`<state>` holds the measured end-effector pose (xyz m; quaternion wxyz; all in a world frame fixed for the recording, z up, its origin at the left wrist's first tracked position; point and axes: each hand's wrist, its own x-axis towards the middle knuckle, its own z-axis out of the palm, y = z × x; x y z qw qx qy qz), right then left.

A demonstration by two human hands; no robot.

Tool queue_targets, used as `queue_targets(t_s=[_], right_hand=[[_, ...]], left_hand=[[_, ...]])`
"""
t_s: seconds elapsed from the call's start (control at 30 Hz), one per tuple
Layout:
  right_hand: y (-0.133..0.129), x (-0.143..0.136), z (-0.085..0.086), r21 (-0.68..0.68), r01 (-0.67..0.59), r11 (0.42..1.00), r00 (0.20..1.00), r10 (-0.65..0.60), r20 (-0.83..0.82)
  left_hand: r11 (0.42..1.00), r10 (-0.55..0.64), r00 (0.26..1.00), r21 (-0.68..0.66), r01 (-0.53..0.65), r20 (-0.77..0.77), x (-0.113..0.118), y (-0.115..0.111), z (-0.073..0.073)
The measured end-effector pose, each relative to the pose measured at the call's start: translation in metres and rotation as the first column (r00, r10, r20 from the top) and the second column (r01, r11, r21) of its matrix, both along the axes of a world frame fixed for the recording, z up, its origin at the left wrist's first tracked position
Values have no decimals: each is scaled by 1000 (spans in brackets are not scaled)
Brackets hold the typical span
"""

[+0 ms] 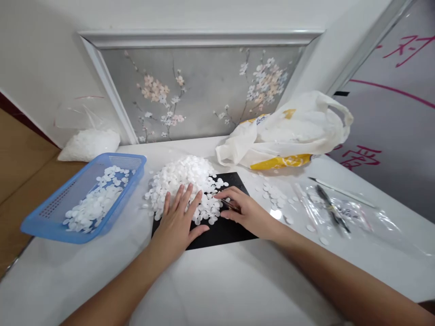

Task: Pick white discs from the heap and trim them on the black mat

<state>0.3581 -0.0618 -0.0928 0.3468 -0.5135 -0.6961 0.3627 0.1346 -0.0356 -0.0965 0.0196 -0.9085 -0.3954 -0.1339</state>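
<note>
A heap of small white discs [183, 174] covers much of a black mat [220, 233] on the white table. My left hand [178, 222] lies with fingers spread over the front of the heap, its fingertips touching the discs and its thumb pointing right across the mat. At the heap's right edge, my right hand [243, 208] is closed around a slim dark tool [233, 206], whose tip points left toward the discs. Whether that tool is a pair of tweezers or a pen I cannot tell.
To the left stands a blue plastic basket [44, 222] with more discs inside. Behind it sits a clear bag of white pieces [90, 144]. A white and yellow plastic bag [288, 136] lies at the back right. Loose discs, a black pen [328, 201] and clear wrappers [360, 217] lie right.
</note>
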Motion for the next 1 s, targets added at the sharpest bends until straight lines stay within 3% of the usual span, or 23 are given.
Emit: queue_targets(t_s=[0.13,0.23,0.33,0.43,0.5,0.6,0.67,0.77,0.8,0.9,1.0], right_hand=[[8,9,1,-121,36,992,993,-49,-104],[12,18,6,-113,26,993,999,-30,-31],[7,26,14,-63,-131,989,984,137,114],[-6,27,15,17,-292,956,909,272,315],[-18,24,9,85,-304,949,865,238,441],[-34,17,-5,187,-226,956,854,103,510],[-40,14,-12,234,-183,955,857,39,514],[-41,11,-17,254,-164,953,867,16,498],[-40,10,-17,257,-153,954,870,7,493],[-40,11,-14,253,-164,954,869,18,495],[-44,16,-8,171,-327,929,879,233,415]], left_hand=[[984,-173,983,-62,169,-66,-1,-6,9],[948,-312,937,-114,297,-156,-13,-21,14],[946,-320,926,-124,300,-198,-32,-41,15],[937,-329,924,-188,294,-194,-44,-55,14],[928,-327,931,-244,282,-165,-44,-58,15],[922,-326,940,-253,293,-101,-32,-59,17],[871,-434,900,-270,410,-35,-18,-61,21],[663,-672,738,-391,638,65,1,-67,29],[632,-682,727,-436,641,79,5,-68,32],[626,-656,747,-476,618,107,7,-71,34],[671,-648,749,-361,648,140,-4,-74,29]])
